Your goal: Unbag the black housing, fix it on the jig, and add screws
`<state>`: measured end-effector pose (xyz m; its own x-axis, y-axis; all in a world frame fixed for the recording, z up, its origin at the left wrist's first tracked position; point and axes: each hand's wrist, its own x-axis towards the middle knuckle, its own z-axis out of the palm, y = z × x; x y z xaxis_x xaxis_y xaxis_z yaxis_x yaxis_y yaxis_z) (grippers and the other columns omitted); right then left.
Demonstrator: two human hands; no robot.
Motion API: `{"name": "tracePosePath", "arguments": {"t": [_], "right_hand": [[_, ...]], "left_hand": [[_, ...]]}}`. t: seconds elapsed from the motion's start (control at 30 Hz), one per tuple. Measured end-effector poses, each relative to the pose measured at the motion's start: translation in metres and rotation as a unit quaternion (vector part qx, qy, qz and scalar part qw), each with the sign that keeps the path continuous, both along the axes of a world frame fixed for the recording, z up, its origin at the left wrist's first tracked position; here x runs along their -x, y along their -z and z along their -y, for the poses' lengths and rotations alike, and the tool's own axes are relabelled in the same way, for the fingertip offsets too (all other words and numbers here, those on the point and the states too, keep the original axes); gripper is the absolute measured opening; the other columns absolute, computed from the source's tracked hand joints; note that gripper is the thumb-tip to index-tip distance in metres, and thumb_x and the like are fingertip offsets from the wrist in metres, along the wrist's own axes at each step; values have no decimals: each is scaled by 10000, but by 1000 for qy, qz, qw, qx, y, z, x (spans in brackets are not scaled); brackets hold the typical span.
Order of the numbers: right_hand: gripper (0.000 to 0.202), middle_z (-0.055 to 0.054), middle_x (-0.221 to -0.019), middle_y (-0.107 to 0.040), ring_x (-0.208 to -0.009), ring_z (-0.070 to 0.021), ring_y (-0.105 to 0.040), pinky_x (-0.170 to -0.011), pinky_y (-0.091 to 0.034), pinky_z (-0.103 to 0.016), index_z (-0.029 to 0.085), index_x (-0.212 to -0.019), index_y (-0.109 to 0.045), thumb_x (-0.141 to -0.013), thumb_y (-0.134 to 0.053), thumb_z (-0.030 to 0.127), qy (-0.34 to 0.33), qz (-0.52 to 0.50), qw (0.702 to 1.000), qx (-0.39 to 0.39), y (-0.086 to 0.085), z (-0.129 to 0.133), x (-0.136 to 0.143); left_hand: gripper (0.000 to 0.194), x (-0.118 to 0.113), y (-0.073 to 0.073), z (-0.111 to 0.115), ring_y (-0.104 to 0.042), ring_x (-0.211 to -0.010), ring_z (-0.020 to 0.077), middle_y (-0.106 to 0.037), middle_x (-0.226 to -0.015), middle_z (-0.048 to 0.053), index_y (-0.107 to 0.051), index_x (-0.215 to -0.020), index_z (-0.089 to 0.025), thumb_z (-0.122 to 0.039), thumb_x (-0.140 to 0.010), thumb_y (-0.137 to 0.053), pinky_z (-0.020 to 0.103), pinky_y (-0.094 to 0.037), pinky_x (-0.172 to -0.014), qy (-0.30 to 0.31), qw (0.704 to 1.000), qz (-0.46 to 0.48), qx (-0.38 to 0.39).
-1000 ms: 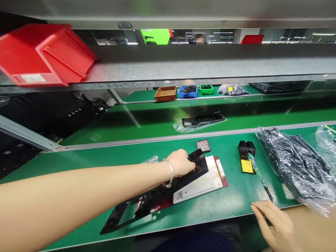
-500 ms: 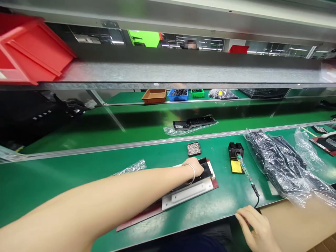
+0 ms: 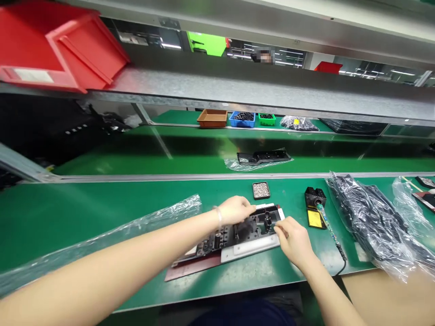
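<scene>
A long black plastic part (image 3: 238,233) lies flat on a white and dark red fixture (image 3: 253,246) on the green bench. My left hand (image 3: 234,209) rests on the far edge of the part, fingers curled over it. At the part's right end, my right hand (image 3: 294,240) pinches its near edge. A small black tray of silver screws (image 3: 261,190) sits just behind the fixture. A soldering iron (image 3: 328,224) leans in its black stand (image 3: 315,198) to the right.
A pile of black parts in clear bags (image 3: 370,217) fills the right of the bench. An empty clear bag (image 3: 112,237) lies at the left. A bagged black part (image 3: 263,157) rests on the belt behind. Small brown, blue and green bins (image 3: 238,118) stand farther back. A red bin (image 3: 57,45) sits on the shelf overhead.
The black part was tilted up in my left hand, then came down flat on the fixture. My right hand moved from the bench edge to the part's right end.
</scene>
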<state>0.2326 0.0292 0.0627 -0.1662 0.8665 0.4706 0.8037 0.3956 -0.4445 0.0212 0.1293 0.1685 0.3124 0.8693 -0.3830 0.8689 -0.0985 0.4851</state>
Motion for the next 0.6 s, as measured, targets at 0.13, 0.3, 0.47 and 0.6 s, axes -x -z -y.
{"name": "tracePosePath", "arguments": {"t": [0.13, 0.3, 0.47, 0.6], "right_hand": [[264, -82, -1023, -502, -893, -98, -515, -800, -520, -203, 64, -1134, -564, -1028, -548, 305, 18, 45, 998, 39, 5, -31, 33], [261, -89, -1058, -487, -927, -110, -502, -806, -517, -207, 68, -1132, -562, -1013, -568, 299, 49, 52, 997, 29, 21, -35, 51], [246, -90, -1057, -492, -930, -107, -507, -803, -512, -200, 51, -1085, -561, -1032, -530, 289, 70, 17, 997, -34, 39, -36, 45], [314, -94, -1048, -500, -964, -120, -514, -875, -512, -250, 50, -1079, -564, -1054, -493, 355, 73, -14, 992, -103, 44, -32, 46]], "left_hand": [[434, 107, -3, 5, -571, -1147, 218, -611, -1231, 86, -584, -1180, -174, -512, -910, -541, 480, -429, -1053, -56, 987, -39, -144], [516, 237, 47, 63, -472, -1317, 250, -556, -1365, 127, -568, -1250, -153, -524, -904, -474, 475, -333, -1145, -181, 956, -144, -181], [537, 293, 118, 121, -299, -1445, 322, -393, -1527, 52, -505, -1378, -307, -458, -877, -381, 590, -272, -1148, -244, 936, -215, -132], [528, 311, 142, 104, -236, -1469, 320, -304, -1573, 85, -428, -1438, -275, -414, -958, -257, 583, -249, -1158, -249, 930, -220, -155]]}}
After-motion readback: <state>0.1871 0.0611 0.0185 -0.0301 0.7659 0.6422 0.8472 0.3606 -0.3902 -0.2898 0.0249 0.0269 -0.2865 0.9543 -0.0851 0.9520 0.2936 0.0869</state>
